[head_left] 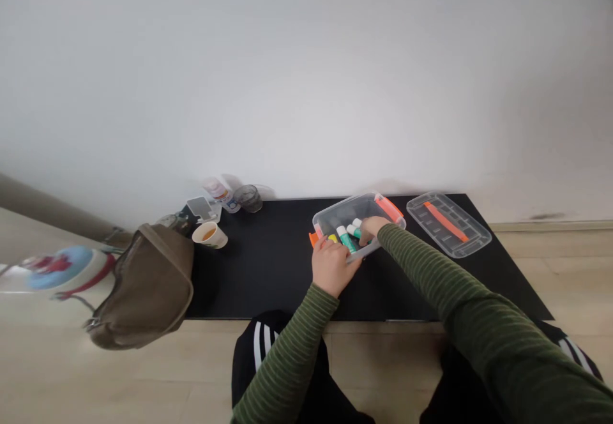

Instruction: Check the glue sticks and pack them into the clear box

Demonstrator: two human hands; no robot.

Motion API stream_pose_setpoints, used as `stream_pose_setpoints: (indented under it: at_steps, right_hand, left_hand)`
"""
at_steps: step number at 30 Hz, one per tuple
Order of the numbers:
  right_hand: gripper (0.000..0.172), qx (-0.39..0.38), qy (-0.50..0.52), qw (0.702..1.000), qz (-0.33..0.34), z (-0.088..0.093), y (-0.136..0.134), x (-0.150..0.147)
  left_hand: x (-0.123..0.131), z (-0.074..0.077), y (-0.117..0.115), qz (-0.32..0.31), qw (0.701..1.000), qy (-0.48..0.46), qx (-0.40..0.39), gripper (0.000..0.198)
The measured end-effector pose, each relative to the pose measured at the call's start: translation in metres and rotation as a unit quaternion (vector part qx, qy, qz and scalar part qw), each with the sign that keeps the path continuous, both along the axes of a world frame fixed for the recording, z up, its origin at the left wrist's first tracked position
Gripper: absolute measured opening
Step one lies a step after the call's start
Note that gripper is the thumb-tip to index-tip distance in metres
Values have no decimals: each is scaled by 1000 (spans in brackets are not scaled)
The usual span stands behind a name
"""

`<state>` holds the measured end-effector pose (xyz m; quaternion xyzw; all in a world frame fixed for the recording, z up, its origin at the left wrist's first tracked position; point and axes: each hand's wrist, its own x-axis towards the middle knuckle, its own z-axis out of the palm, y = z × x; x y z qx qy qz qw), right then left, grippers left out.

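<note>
A clear plastic box with orange latches stands uncovered on the black table. Inside it lie several glue sticks with white caps and green bodies, beside a yellow item. My left hand grips the near left edge of the box, its fingers over the rim. Into the right part of the box reaches my right hand, fingers curled down next to the glue sticks; its fingertips are hidden, so what they hold cannot be made out. The box's lid, with an orange handle, lies to the right.
On the left of the black table are a paper cup with an orange-brown drink, a dark glass, a pink-capped bottle and a small clear case. A brown bag sits at the left end. The wall runs behind.
</note>
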<state>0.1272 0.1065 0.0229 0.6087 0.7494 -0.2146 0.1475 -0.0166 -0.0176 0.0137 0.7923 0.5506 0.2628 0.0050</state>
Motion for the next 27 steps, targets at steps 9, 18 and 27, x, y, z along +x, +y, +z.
stream_pose_setpoints:
  at_steps: [9, 18, 27]
  right_hand:
    - [58, 271, 131, 953, 47, 52, -39, 19]
    - [34, 299, 206, 925, 111, -3, -142, 70]
    - [34, 321, 130, 930, 123, -34, -143, 91]
  left_hand:
    - [-22, 15, 6, 42, 999, -13, -30, 25]
    - [23, 12, -27, -73, 974, -175, -128, 40]
    - [59, -12, -31, 9, 969, -105, -225, 29]
